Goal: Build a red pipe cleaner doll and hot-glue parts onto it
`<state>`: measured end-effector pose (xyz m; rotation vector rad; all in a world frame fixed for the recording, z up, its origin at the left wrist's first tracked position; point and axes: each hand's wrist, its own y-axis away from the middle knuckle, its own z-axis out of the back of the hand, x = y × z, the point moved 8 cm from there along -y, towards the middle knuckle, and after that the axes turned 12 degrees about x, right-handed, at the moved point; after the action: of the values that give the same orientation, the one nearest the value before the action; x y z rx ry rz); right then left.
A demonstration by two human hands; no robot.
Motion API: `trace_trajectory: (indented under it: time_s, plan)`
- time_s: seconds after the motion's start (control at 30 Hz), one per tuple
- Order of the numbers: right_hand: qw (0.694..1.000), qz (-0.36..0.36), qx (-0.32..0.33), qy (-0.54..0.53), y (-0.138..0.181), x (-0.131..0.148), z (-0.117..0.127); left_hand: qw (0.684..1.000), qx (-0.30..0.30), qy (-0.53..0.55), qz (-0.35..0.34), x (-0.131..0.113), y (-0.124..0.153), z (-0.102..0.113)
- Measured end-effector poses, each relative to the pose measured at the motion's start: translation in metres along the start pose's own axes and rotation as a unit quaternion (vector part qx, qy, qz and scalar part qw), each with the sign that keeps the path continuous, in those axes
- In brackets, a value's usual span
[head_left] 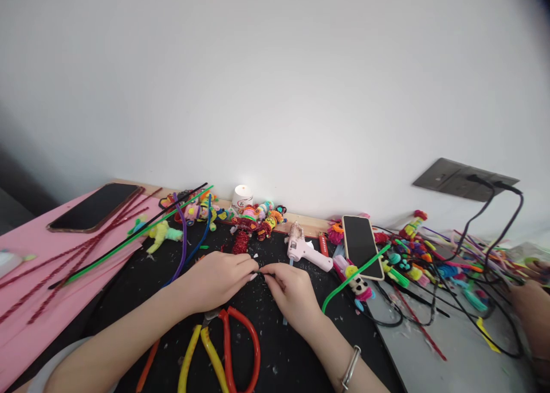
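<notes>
My left hand [223,275] and my right hand [291,293] meet over the black work surface [292,353], fingertips almost touching. Both are closed in a pinch. A tiny dark piece shows between them, too small to name. Just below my left hand lie a tool with red loop handles [256,341] and one with yellow handles [189,353]; their heads are partly hidden. A pale pink glue gun [308,252] rests beyond my right hand. Behind my left hand sits a bundle of red tinsel stems [241,242].
Pipe-cleaner figures [271,224] and a white paper cup [242,197] line the wall. Phones lie left [97,208] and right [363,247]. Green [354,275] and purple [183,244] pipe cleaners stick up. Black cables [490,255] hang from a socket; another person's hand [530,307] is far right.
</notes>
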<state>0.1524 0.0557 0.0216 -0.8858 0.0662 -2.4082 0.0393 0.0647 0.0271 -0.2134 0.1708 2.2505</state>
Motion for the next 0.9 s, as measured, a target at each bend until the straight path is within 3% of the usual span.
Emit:
trace_trajectory:
  time_s: [0.9]
  plan:
    - [0.998,0.004,0.023,0.058,0.0002,0.0047,-0.0031,1.0,-0.019,-0.006,-0.019,-0.0015,-0.0008,-0.0017]
